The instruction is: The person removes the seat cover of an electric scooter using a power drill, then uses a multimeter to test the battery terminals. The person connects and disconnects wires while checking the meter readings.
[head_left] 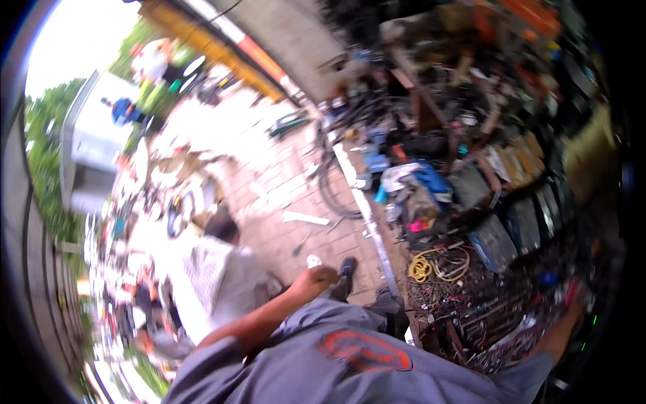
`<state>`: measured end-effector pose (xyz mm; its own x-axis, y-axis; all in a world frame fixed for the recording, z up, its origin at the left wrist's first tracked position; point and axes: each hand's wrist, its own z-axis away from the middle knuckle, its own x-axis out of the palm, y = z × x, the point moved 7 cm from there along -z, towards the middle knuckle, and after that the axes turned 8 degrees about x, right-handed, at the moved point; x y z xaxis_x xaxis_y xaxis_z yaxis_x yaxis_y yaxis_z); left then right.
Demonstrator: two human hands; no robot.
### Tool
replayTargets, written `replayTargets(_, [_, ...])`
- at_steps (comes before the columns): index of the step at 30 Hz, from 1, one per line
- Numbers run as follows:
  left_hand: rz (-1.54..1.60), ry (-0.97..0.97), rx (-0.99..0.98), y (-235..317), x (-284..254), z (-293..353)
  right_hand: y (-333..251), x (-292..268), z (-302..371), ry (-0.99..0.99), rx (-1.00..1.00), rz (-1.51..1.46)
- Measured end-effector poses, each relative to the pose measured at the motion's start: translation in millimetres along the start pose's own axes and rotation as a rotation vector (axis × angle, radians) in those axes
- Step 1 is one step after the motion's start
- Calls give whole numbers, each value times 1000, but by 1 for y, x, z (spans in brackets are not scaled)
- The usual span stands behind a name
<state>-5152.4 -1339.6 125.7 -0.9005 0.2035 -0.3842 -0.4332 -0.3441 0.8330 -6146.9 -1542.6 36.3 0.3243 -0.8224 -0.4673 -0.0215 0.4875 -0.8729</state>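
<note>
My left hand [315, 280] hangs in front of my body above the paved ground, its fingers curled in. Whether anything is inside them I cannot make out. Just beyond it are a small white item [313, 261] and my dark shoe [347, 266]. Out to the right, my right arm reaches over a heap of small metal parts [471, 316]. My right hand [575, 303] is blurred near the picture's dark rim, with a reddish patch beside its fingers, so its grip does not show. A coil of yellow cord [420, 268] lies to the left of that hand.
A pale metal rail [367, 215] divides the paving from the cluttered right side. Grey box-shaped units [492, 242] stand there, with a blue bag [431, 178] behind. On the left are a large white sack [208, 283], scattered goods and people farther off [124, 111]. A black hose [326, 185] curves near the rail.
</note>
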Motion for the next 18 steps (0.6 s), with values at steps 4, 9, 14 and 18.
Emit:
replayTargets(4, [170,96,-41,-22,3,25,4,54,58,2,-160,112])
replayTargets(9, [450,253,-145,-4,-22,36,55,105,219,-124,-326,196])
replayTargets(14, [508,321,-13,-17,-60,26,137,186,495,-824,-102,238])
replayTargets(18, [705,325,139,-39,-97,13,56,218,824,-1592,-87,197])
